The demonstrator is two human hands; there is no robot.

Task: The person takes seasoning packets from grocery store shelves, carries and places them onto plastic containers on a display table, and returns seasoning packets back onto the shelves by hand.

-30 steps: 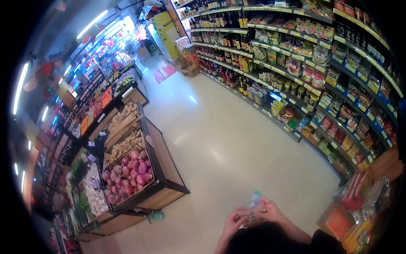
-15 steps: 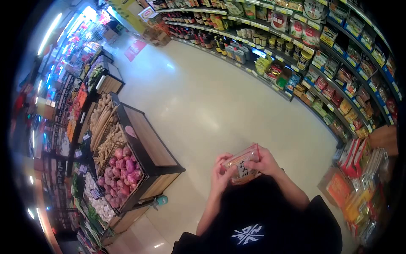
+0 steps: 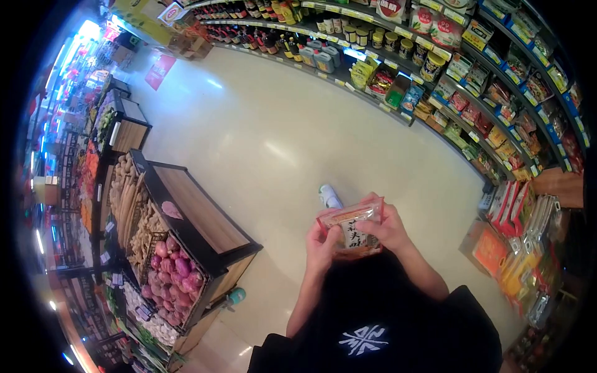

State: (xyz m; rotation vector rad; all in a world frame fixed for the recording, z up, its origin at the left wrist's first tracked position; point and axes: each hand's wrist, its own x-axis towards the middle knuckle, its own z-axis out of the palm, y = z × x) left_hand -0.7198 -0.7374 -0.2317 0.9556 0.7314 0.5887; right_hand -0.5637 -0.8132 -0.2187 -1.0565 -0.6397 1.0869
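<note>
Item: one clear packet [image 3: 352, 237] with red-edged ends, its pale front panel bearing dark brush-style characters. It was held up in front of the wearer's chest, front face turned toward the wearer, clear of any shelf.

Left hand [image 3: 319, 246]: gripped the packet at its left edge, thumb pressed on the front, other fingers curled behind.

Right hand [image 3: 388, 229]: gripped it at the right edge near the upper corner, thumb laid across the front, other fingers largely hidden behind.

Garment: black shirt [image 3: 407, 317], white emblem on it. Footwear: one white shoe [image 3: 329, 196] on the pale floor [image 3: 267, 133], just beyond the packet's upper edge.

Display stand [image 3: 186, 189], left of the aisle: red onions [image 3: 176, 276] at its near corner, along the aisle edge; ginger-like roots [image 3: 147, 231] behind them on that edge; white bulbs [image 3: 152, 317] beside the onions, away from the aisle.

Shelving [image 3: 360, 94], right: grey jugs [image 3: 322, 59] on the bottom tier, at its front edge; lidded jars [image 3: 392, 42] one tier above.
</note>
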